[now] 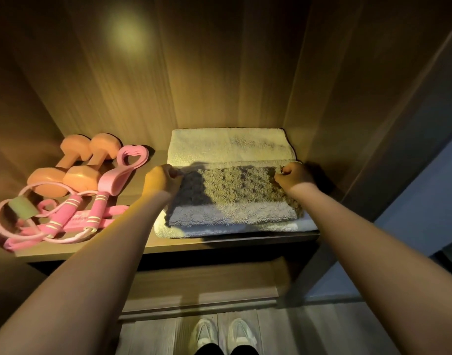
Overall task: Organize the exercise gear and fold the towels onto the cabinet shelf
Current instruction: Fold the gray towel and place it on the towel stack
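Observation:
A shaggy grey-brown towel (235, 185) lies folded on the right half of the cabinet shelf (132, 245), on top of a paler towel (230, 147) that shows behind and in front of it. My left hand (162, 179) pinches the shaggy towel's far left corner. My right hand (292, 175) pinches its far right corner. On the shelf's left lie two orange dumbbells (73, 167), a pink heart-ended thigh trainer (122, 170), a pink jump rope (73, 213) and a pink resistance band (17, 213).
Wooden cabinet walls close in the shelf at the back, left and right (322, 111). A lower ledge (201, 285) sits below the shelf. White shoes (222, 331) stand on the grey floor beneath.

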Motion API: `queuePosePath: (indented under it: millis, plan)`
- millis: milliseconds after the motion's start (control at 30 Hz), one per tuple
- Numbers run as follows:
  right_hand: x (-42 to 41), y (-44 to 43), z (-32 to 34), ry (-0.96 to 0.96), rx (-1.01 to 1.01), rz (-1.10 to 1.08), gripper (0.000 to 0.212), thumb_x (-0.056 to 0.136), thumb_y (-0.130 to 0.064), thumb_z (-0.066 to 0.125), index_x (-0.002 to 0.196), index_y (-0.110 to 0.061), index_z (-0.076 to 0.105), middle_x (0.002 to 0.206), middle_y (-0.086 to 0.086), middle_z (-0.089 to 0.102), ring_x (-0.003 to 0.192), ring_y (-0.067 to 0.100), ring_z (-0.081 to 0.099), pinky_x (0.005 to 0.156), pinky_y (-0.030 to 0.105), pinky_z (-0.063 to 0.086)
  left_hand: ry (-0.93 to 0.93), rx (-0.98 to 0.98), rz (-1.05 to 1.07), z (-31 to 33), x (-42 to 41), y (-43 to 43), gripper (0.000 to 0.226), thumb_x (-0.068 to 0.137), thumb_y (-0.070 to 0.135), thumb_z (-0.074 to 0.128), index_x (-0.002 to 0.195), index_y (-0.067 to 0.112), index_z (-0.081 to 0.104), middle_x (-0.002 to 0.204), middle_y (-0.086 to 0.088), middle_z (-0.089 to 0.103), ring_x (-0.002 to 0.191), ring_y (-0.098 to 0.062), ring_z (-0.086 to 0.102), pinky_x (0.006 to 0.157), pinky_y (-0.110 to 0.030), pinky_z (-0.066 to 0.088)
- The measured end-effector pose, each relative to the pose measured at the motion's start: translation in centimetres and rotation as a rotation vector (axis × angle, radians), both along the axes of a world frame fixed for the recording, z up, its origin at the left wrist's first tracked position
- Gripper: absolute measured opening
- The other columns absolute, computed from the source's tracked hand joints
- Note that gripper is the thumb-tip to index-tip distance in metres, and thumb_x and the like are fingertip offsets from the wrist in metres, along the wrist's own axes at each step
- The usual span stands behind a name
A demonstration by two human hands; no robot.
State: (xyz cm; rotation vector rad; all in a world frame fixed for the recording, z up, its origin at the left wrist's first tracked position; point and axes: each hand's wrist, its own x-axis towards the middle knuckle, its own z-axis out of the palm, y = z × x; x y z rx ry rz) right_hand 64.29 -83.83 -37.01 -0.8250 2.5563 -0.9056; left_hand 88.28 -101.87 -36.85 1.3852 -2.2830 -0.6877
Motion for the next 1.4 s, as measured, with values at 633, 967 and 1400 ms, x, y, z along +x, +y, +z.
queuePosePath:
  millis: [633, 967, 1400]
  plan:
    - [6.9, 13.4, 4.9, -0.519, -0.783, -0.005, 0.013, 0.086, -0.016, 0.072, 0.075, -0.022, 0.070, 0.064, -0.010, 0.065, 0.060, 0.001, 0.061, 0.053, 0.014, 0.047, 0.756, 0.230, 0.040, 6.1, 11.0, 12.2, 0.012, 0.087, 0.020, 0.071, 0.079, 0.015, 0.062, 0.083, 0.009, 0.069, 0.080, -0.006, 0.063, 0.074, -0.030, 0.049]
    - [14.5, 22.9, 4.3, -0.484, -0.848, 0.061, 0.030, 0.083, -0.010, 0.074, 0.061, -0.029, 0.067, 0.062, -0.008, 0.063, 0.053, 0.000, 0.056, 0.046, 0.011, 0.042, 0.722, -0.027, 0.014, 6.8, 19.9, 22.0, 0.019, 0.085, 0.015, 0.073, 0.076, 0.024, 0.059, 0.078, 0.006, 0.060, 0.066, 0.010, 0.053, 0.066, -0.021, 0.045]
    - [16.9, 27.2, 3.5, -0.673, -0.741, 0.244, 0.022, 0.075, -0.017, 0.072, 0.095, -0.025, 0.078, 0.099, 0.005, 0.073, 0.093, 0.019, 0.066, 0.080, 0.028, 0.055, 0.599, 0.172, -0.145, 6.1, 24.0, 26.4, 0.023, 0.088, 0.002, 0.066, 0.090, 0.026, 0.068, 0.082, 0.016, 0.069, 0.076, 0.011, 0.062, 0.069, -0.014, 0.050]
